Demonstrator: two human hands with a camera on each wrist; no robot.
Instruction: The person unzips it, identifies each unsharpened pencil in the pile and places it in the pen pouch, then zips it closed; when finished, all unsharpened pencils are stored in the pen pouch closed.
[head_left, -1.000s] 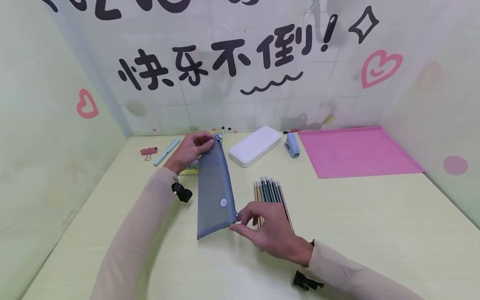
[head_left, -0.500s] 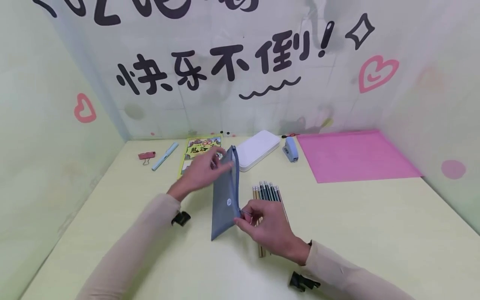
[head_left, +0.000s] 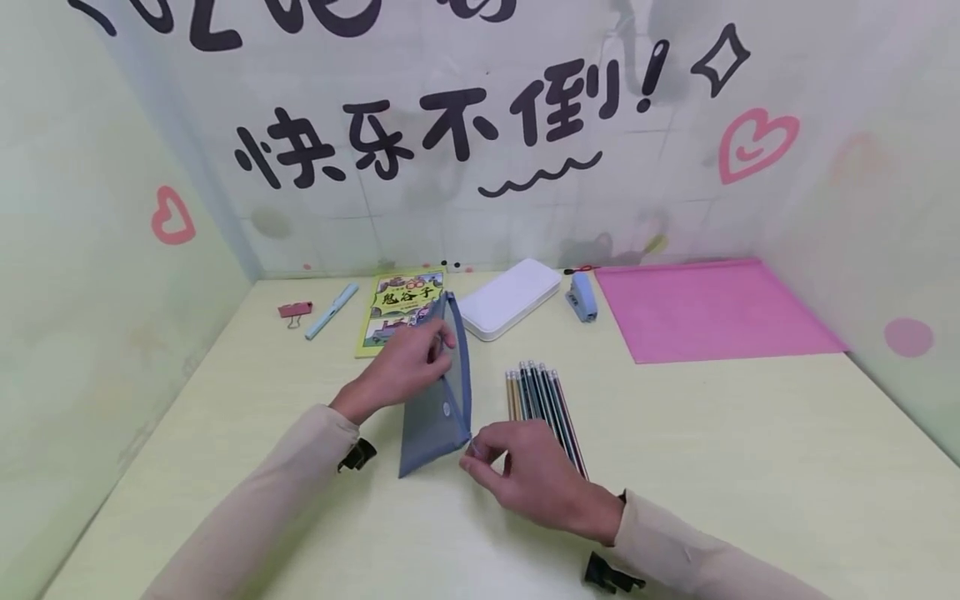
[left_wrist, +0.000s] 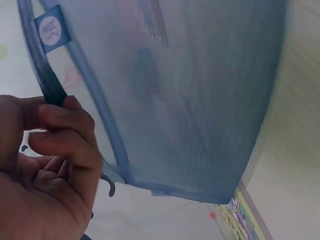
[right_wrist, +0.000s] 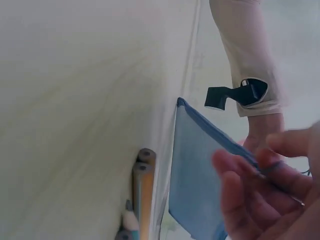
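Observation:
A blue-grey mesh zip pouch (head_left: 427, 433) stands tilted over the table, its zipped edge parted into a gap. My left hand (head_left: 401, 362) is at that opening; in the left wrist view its curled fingers (left_wrist: 75, 135) pinch one zipper strip. At the near end of the zip, my right hand (head_left: 536, 475) pinches the small zipper pull between thumb and fingers. Several pencils (head_left: 542, 396) lie side by side just beyond the right hand, which hides their near ends. Through the mesh in the left wrist view, the pouch's inside shows only dimly.
Behind the pouch lie a yellow comic-style booklet (head_left: 382, 321) and a white case (head_left: 512, 298). A blue stapler (head_left: 582, 297) and a pink sheet (head_left: 720, 312) are at the back right. Further left are a light blue pen (head_left: 332, 311) and a red binder clip (head_left: 296, 311).
My left hand has come from the pouch's far corner nearer along the zip. The pouch's mouth has parted, and the booklet is now largely uncovered. My right hand stays at the near end.

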